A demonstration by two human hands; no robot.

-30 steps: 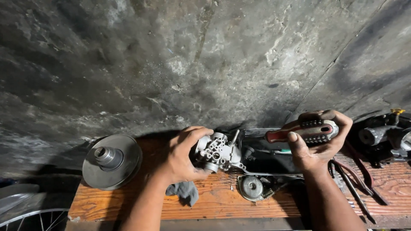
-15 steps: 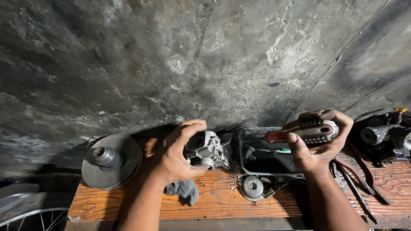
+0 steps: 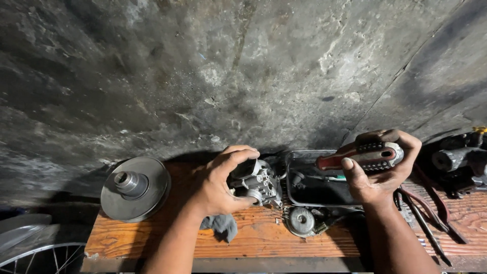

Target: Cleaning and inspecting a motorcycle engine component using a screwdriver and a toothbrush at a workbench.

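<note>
Left hand (image 3: 220, 185) grips the metal engine part (image 3: 258, 185) on the wooden table (image 3: 284, 238), just left of the dark tray (image 3: 314, 190); right hand (image 3: 378, 172) clutches a red-handled screwdriver (image 3: 362, 156) above the tray.

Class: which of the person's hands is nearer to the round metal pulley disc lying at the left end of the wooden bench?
Left. The left hand grips a carburetor just right of the pulley disc. The right hand holds a screwdriver handle much farther right, over the metal tray.
</note>
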